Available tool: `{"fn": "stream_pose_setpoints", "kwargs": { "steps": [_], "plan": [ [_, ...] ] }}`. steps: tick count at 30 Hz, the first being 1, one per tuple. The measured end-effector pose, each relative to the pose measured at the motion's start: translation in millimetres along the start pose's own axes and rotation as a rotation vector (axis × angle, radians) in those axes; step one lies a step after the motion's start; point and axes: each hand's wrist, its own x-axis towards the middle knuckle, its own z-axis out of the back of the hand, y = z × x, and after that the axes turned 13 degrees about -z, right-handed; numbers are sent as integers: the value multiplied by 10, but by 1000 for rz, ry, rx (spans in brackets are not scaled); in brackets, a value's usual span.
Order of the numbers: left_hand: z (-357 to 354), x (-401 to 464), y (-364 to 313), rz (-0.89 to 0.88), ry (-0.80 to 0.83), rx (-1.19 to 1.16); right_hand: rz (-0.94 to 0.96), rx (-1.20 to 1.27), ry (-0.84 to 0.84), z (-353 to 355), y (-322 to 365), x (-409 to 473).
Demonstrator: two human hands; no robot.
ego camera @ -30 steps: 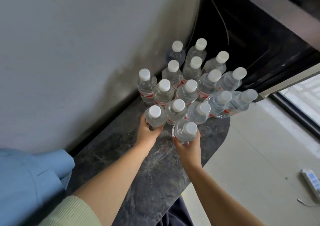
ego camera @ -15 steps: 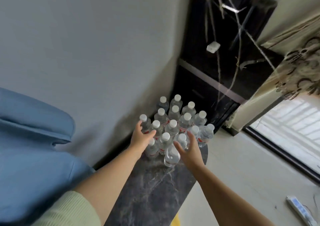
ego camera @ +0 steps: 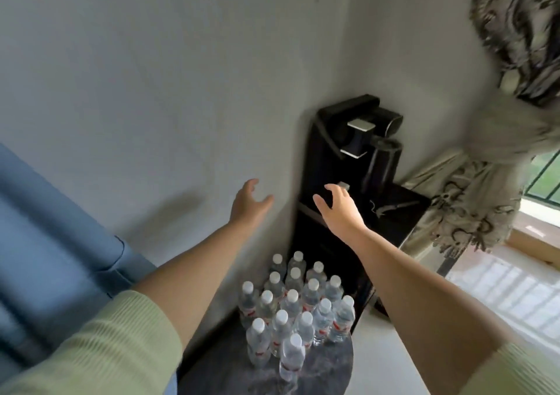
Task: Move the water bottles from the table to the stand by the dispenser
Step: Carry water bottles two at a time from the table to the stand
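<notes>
**Bare Forearms, Pale Green Sleeves**

Two arms show in the head view, both bare from the wrist well up the forearm. The left hand [ego camera: 249,205] and the right hand [ego camera: 339,210] wear nothing: no rings, watch, bracelet or gloves can be made out.

The left sleeve [ego camera: 100,349] is a pale, soft green knit with fine ribbing running in close parallel lines, and it is pushed up towards the elbow, where the cloth bunches thickly. The right sleeve [ego camera: 521,370] is the same pale green ribbed knit; only its edge shows at the lower right corner, blurred by the wide lens.
</notes>
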Motion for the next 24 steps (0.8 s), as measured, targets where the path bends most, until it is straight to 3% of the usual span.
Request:
{"fn": "stream_pose_setpoints", "kwargs": {
  "steps": [5,12,24],
  "plan": [
    [400,115,-362,-100,44,194,112,-203,31,318,277,46],
    [565,115,-507,-61,31,360,223,-369,82,518,375,317],
    [-383,60,-601,81,-169,313,484,-491,242,750,33,1108]
  ]
}}
